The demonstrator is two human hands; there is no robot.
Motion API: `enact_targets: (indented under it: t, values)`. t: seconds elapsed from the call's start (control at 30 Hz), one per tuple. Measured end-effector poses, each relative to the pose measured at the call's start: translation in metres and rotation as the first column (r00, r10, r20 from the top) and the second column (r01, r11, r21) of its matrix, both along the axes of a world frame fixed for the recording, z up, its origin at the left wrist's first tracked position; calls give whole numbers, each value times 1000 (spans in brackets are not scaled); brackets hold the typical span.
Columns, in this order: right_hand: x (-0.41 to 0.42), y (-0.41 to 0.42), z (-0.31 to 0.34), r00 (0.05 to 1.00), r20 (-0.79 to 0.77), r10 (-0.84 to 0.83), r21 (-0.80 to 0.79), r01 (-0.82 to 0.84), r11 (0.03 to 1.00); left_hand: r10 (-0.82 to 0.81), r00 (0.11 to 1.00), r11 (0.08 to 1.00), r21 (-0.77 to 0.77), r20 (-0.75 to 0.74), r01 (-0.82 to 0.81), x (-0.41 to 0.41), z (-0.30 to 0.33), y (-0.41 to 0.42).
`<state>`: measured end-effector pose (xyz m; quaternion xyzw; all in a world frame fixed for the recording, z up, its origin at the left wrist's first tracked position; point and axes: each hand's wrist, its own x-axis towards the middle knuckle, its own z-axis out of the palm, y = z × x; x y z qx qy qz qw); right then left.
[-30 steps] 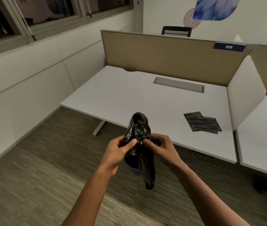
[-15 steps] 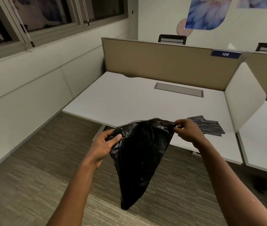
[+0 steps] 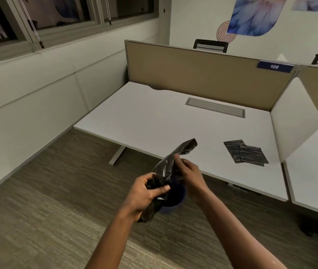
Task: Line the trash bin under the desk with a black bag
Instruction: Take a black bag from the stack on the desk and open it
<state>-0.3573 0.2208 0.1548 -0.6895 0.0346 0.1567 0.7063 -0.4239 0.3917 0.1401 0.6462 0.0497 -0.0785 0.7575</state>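
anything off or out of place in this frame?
Nothing damaged or spilled. The blue bin sits out on the carpet, unlined. Both hands grip a crumpled black bag above it. Two folded bags lie slightly askew on the desk.

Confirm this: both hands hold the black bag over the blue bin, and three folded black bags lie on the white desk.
Not three. The head view shows two folded black bags on the white desk. The rest holds: the left hand and right hand hold the black bag over the blue bin.
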Motion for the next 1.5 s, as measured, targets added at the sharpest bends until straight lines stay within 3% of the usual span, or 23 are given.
enact_targets:
  t: [0.13,0.33,0.5,0.6,0.67,0.73,0.83,0.93,1.03,1.1,1.23,1.33,1.43,1.5]
  values:
    - [-2,-5,-10,998,20,58,86,-60,995,-51,998,998,39,-45,53,-12,-3,-5]
    - [-4,-16,-21,995,-97,-6,191,24,981,227,968,974,11,-103,-227,-24,-10,-6]
    - [1,-30,-30,970,-221,-107,328,177,928,562,786,816,17,-259,-578,-26,-34,8]
    - [5,-37,-32,937,-304,-173,358,280,891,600,693,753,-12,-400,-658,-30,-41,20]
    - [6,-40,-36,933,-322,-160,338,271,902,631,660,735,41,-408,-677,-35,-47,24]
    - [5,-39,-39,946,-303,-115,318,214,924,675,671,735,192,-306,-651,-38,-51,22]
    - [1,-34,-37,960,-278,-33,327,127,936,621,771,761,346,-142,-549,-31,-45,16]
    - [-2,-29,-30,971,-235,47,313,30,949,480,849,861,305,-221,-407,-10,-31,15]
    - [-5,-28,-24,985,-134,105,221,-73,973,329,875,944,126,-355,-304,7,-23,12]
    - [-7,-31,-23,994,-40,101,141,-95,985,301,887,954,106,-350,-282,13,-26,9]
    - [-8,-50,-34,989,136,-61,-103,75,992,376,862,921,31,-340,-389,15,-33,6]
    - [-10,-78,-48,988,118,-103,-224,127,966,431,828,873,-64,-359,-483,14,-30,8]
    - [-18,-110,-58,999,34,6,-471,11,882,423,829,851,-154,-365,-502,12,-24,6]
    - [-26,-123,-59,994,-49,100,-699,-105,708,362,865,877,-188,-347,-442,8,-20,1]
